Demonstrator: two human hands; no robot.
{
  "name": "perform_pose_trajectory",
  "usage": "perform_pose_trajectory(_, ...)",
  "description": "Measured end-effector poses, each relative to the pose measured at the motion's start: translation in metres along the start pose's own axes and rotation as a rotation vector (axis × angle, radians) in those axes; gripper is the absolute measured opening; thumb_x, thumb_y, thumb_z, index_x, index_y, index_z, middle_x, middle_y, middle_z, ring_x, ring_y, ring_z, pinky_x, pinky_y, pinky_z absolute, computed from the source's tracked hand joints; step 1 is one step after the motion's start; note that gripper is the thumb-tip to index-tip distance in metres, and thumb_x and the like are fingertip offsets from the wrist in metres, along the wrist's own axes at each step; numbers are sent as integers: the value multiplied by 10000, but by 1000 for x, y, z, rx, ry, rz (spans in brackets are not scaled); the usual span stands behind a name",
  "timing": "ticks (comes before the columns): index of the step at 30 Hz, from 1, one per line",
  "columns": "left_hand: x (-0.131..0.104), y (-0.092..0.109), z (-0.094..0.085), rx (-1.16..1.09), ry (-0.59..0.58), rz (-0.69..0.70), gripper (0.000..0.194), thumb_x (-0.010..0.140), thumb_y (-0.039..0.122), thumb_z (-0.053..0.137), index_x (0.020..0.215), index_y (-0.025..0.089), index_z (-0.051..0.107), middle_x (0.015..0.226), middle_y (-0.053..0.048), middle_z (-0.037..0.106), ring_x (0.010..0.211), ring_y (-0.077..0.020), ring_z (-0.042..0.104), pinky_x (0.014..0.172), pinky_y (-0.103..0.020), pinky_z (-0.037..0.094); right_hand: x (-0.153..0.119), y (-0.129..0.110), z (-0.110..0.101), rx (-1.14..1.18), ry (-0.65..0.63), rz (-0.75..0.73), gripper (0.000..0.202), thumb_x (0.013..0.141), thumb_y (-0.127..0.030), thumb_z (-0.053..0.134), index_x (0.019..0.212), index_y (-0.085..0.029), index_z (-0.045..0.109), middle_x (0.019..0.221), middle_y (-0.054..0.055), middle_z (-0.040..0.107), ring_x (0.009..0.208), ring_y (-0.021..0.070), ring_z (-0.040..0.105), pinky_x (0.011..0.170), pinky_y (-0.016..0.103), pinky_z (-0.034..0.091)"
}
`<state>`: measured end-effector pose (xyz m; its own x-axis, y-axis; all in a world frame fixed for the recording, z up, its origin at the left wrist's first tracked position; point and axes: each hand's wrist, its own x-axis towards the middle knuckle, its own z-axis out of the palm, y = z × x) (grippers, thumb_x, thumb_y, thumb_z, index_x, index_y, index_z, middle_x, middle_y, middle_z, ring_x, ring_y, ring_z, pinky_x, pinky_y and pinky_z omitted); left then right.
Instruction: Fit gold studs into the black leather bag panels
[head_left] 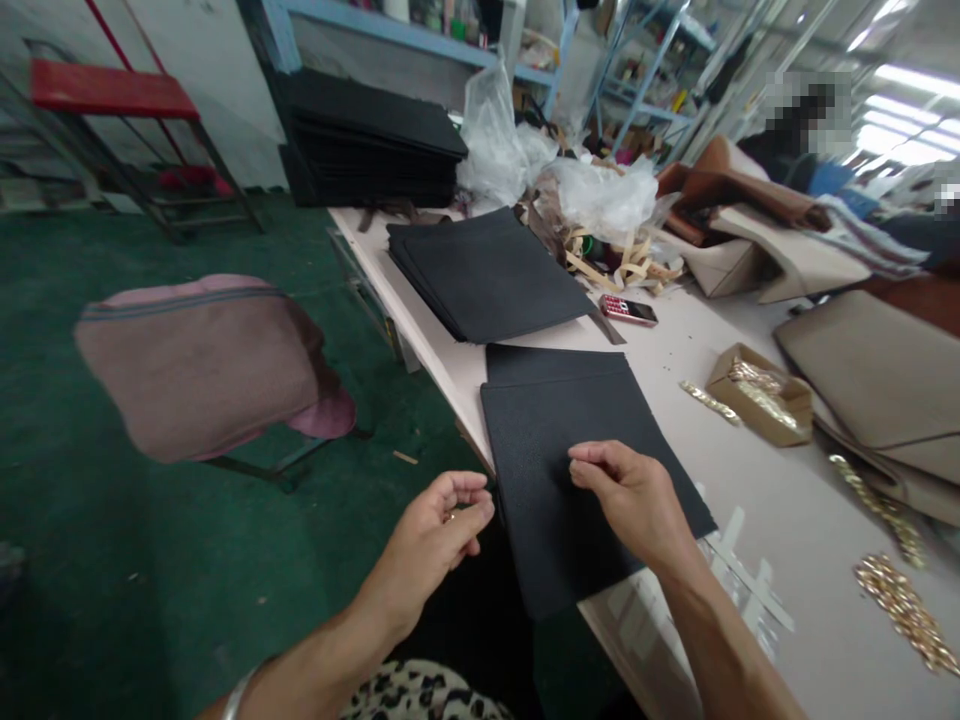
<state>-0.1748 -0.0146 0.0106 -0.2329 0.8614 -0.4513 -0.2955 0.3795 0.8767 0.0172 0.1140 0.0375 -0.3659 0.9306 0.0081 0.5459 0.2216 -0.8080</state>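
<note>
In the head view, flat black leather-like panels (555,430) lie partly overlapping at the table's near edge, one corner jutting past it. My right hand (637,500) is over the top panel, thumb and fingertips pinched together; anything between them is too small to make out. Left of the panel's edge hovers my left hand (442,530), fingers loosely curled and thumb apart, holding nothing visible. Just beyond, a stack of similar black panels (495,275) rests on the table (697,340).
A taller black pile (375,140) stands at the far end near plastic bags (495,140). On the right are a red phone (628,310), a small box (761,395) of gold pieces, loose gold pieces (904,610) and beige bags (885,380). A covered chair (210,370) stands left.
</note>
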Motion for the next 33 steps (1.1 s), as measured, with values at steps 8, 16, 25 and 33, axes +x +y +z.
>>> perform_pose_trajectory(8,-13,18,19,-24,-237,18,388,847,369,636,1181,184,563,930,-13,637,542,-57,559,402,-159,290,-3,16,4,120,-79,-3,185,848,-341,654,947,-215,748,818,15,713,729,153,640,689,286,509)
perform_pose_trajectory(16,26,32,40,-181,-285,-175,362,728,445,733,906,166,584,659,43,596,299,10,283,304,-158,94,7,18,-1,467,-112,243,324,686,-420,805,843,-149,720,711,16,704,627,121,651,622,241,559)
perform_pose_trajectory(25,33,16,41,-191,-265,-207,331,693,389,762,856,156,594,652,34,588,341,1,322,324,-149,121,11,7,-3,323,-240,286,232,768,-372,703,851,-155,698,496,-51,580,423,76,528,428,182,476)
perform_pose_trajectory(33,36,6,40,-198,-280,-188,289,715,373,737,845,153,602,603,46,555,350,-20,353,314,-151,175,18,5,-9,334,-325,350,269,737,-382,719,868,-160,644,504,-61,567,418,83,537,410,192,501)
